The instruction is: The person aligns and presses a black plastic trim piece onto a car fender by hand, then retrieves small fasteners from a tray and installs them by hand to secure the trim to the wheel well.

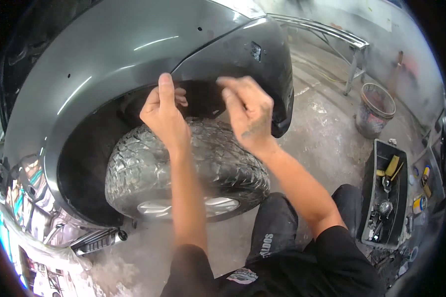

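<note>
My left hand [166,115] is raised in front of the wheel arch, its thumb pointing up near the seam between fender and bumper. Its fingers are loosely bent and apart from the thumb; nothing shows in them. To its right is my right hand [251,110], bent at the wrist, with thumb and forefinger toward the left hand. Motion smears its fingertips, so I cannot tell whether they hold anything. Behind both hands are the dark grey fender [104,54] and the bumper corner [233,54]. Below them stands a dusty, knobbly tyre [139,158] with a silver wheel [156,207].
On the right, a black tool tray [370,198] holds yellow pieces and metal tools. A dirty bucket [371,121] stands behind it, near a metal stand [353,64]. Plastic sheeting [59,257] lies at lower left, beside a ribbed metal part [96,241].
</note>
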Demonstrator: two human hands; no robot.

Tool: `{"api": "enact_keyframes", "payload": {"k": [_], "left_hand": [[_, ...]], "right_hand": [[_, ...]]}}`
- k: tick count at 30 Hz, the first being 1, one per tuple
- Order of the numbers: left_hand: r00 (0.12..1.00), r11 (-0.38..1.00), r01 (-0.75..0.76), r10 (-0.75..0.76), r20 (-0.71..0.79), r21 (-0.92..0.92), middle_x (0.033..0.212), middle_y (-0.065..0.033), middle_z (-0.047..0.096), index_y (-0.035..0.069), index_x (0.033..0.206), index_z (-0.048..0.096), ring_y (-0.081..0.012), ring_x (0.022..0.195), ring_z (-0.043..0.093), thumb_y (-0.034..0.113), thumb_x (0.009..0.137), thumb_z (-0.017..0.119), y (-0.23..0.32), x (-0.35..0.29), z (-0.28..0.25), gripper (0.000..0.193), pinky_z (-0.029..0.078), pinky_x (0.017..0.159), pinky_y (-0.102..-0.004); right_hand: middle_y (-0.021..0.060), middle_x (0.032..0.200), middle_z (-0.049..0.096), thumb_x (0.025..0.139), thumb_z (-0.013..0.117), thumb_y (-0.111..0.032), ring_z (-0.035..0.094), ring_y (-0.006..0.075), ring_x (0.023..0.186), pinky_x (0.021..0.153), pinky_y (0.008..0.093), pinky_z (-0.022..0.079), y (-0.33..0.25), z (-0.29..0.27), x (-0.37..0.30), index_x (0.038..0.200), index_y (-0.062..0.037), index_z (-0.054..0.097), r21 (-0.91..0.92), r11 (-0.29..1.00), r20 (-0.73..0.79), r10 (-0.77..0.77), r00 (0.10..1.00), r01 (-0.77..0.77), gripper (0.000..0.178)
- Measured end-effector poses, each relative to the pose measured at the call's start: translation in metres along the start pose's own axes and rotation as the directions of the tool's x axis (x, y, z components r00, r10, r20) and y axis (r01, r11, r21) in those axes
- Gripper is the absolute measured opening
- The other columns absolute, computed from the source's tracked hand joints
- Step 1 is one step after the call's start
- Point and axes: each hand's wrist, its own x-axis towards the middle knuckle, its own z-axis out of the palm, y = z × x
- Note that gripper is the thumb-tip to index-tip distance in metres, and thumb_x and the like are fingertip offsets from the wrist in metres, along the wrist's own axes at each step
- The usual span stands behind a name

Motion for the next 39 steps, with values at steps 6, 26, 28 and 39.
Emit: {"api": "enact_keyframes", "payload": {"k": [6, 26, 28, 39], "left_hand": [[0.978, 1.000, 0.001, 0.004, -0.210, 0.020, 0.054, -0.0004, 0.050, 0.006, 0.058, 0.050, -0.0044, 0.042, 0.038, 0.023, 0.094, 0.073, -0.002, -0.004, 0.023, 0.045, 0.028, 0.039, -0.0197], [0.986, 0.790, -0.075, 0.151, -0.074, 0.608, 0.069, -0.0100, 0.063, -0.004, 0.079, 0.066, -0.0184, 0.058, 0.058, 0.030, 0.098, 0.062, 0.002, -0.005, 0.050, 0.039, 0.048, 0.056, -0.0323], [0.994, 0.797, -0.053, 0.099, -0.043, 0.602, 0.089, -0.0144, 0.067, -0.010, 0.103, 0.067, -0.0219, 0.073, 0.063, 0.030, 0.102, 0.056, -0.004, -0.017, 0.014, 0.042, 0.053, 0.063, -0.0324], [0.871, 0.424, -0.488, 0.177, 0.459, 0.763, 0.102, -0.0145, 0.074, -0.003, 0.106, 0.074, -0.0205, 0.087, 0.071, 0.015, 0.093, 0.071, -0.051, -0.103, -0.067, 0.022, 0.057, 0.077, -0.0292]], "right_hand": [[0.0232, 0.151, 0.037, 0.090, 0.066, -0.028, 0.036, 0.0503, 0.137, 0.111, 0.0640, 0.030, 0.011, -0.001, 0.040, 0.143, -0.0048, 0.047, -0.352, 0.858, 0.369, -0.241, 0.898, 0.375, 0.060], [0.0263, 0.137, 0.050, 0.079, 0.076, -0.014, 0.052, 0.0419, 0.125, 0.106, 0.0479, 0.043, 0.062, -0.136, 0.007, 0.133, -0.0001, 0.054, -0.352, 0.912, 0.304, -0.102, 0.947, 0.211, 0.060], [0.0223, 0.131, 0.057, 0.085, 0.072, -0.018, 0.056, 0.0379, 0.121, 0.103, 0.0445, 0.048, 0.080, -0.159, -0.065, 0.132, -0.0023, 0.057, -0.328, 0.940, 0.340, 0.029, 0.940, 0.090, 0.052], [0.0118, 0.108, 0.070, 0.098, 0.054, -0.015, 0.068, 0.0149, 0.087, 0.076, 0.0292, 0.057, 0.007, -0.563, -0.292, 0.128, 0.0000, 0.063, -0.305, 0.043, -0.429, 0.886, 0.178, -0.951, 0.035]]}}
